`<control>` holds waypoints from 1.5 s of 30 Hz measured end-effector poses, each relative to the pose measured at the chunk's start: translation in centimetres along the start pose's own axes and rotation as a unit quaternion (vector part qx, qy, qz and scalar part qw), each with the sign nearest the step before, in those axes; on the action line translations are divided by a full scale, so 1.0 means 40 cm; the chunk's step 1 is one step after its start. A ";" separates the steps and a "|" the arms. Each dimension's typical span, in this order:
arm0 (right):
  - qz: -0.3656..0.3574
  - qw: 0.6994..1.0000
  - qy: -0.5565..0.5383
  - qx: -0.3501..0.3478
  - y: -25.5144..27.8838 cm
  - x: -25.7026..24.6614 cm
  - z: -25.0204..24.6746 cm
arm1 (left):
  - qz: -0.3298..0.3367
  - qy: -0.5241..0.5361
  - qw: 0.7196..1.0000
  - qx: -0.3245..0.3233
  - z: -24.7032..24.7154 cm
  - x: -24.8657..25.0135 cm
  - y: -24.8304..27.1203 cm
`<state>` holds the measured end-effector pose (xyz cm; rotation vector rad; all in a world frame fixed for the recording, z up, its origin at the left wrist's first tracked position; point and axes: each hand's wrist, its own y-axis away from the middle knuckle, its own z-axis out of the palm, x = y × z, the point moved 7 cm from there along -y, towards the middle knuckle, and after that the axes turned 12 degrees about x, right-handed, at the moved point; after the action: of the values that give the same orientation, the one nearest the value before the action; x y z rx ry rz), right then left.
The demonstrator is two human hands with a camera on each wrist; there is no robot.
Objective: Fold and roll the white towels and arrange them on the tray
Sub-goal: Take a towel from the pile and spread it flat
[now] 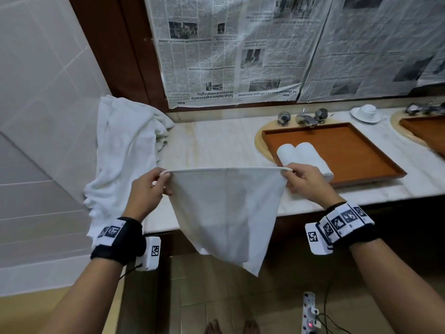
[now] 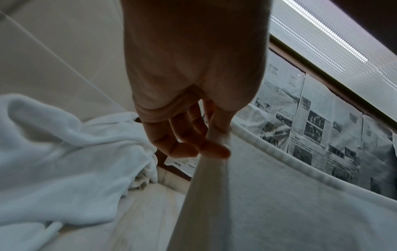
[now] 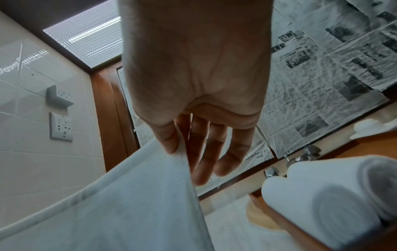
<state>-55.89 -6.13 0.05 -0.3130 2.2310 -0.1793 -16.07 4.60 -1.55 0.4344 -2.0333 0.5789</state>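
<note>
White thin cotton towel (image 1: 226, 213) hangs between left hand (image 1: 149, 189) and right hand (image 1: 303, 182); each grip pinches top corner; hem level, parallel to counter (image 1: 212, 141) edge.

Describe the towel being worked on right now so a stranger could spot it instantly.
Start at the marble counter under the newspaper-covered mirror. In front of its edge, the left hand and right hand each pinch a top corner of a white towel. Unlike the rolled towels on the tray or the heap, it hangs flat.
</note>
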 end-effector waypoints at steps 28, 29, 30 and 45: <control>-0.013 0.993 -0.097 0.071 -0.237 -0.174 -0.061 | 0.090 -0.028 0.992 0.081 -0.078 0.179 -0.210; -0.016 0.992 -0.094 0.079 -0.240 -0.176 -0.061 | 0.090 -0.026 0.993 0.076 -0.078 0.177 -0.216; -0.017 0.992 -0.092 0.086 -0.244 -0.176 -0.059 | 0.089 -0.024 0.993 0.070 -0.077 0.171 -0.224; 0.008 0.994 -0.062 0.092 -0.279 -0.129 0.002 | 0.068 -0.060 0.995 0.043 -0.039 0.105 -0.308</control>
<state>-50.92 -15.34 6.46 -0.2012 2.0755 -0.3458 -10.68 -4.99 5.56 0.3919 -2.1715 0.7405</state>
